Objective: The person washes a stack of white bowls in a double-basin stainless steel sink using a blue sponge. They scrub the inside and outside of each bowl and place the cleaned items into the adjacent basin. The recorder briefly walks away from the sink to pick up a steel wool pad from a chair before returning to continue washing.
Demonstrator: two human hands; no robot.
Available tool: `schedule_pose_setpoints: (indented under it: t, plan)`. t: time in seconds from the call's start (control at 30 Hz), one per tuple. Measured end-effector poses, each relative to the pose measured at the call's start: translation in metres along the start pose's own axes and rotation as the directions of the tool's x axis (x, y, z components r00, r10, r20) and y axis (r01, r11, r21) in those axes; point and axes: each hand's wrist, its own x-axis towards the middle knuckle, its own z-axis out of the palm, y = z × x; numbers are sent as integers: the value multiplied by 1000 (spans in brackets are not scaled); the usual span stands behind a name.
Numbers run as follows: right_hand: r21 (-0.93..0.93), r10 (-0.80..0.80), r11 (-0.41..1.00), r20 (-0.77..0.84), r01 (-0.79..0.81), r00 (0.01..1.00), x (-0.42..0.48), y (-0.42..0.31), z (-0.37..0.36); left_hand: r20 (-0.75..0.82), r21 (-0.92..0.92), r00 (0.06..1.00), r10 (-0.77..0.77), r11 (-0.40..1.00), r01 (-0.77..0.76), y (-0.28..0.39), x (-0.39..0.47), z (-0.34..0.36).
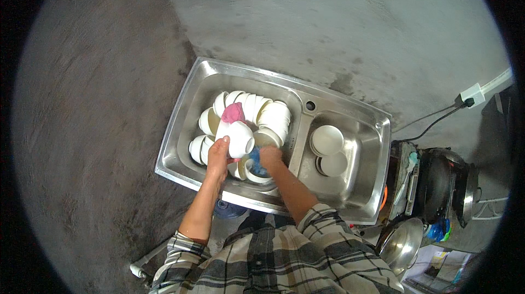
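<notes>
My left hand (218, 155) holds a white bowl (239, 139) tilted on its side above the left basin of a stainless steel sink (188, 117). Close by on the right, my right hand (270, 157) is shut on a blue cloth or scrubber (257, 161), whose exact kind is blurred. Many white bowls (275, 117) lie on their sides and lean together around the basin. A pink cloth (233, 113) rests on bowls just beyond my left hand. In the right basin, two short stacks of white dishes (327, 140) sit side by side.
Grey walls meet behind the sink. To the right stand a black wok (435, 187), a shiny metal basin (402, 245) and a spatula-like utensil (404, 183). A black cable runs from a wall socket (471, 96). A white pipe (151, 254) lies at the lower left.
</notes>
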Motion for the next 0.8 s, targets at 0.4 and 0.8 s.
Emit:
schedule_pose_setpoints:
  t: [0.4, 0.8]
  plan:
    - [441, -124, 865, -275, 239, 953, -42, 6, -31, 92, 67, 978, 187, 979, -194, -22, 0, -6]
    - [248, -56, 696, -917, 674, 395, -115, -63, -98, 14, 342, 863, 504, 809, -478, -42, -5, 40]
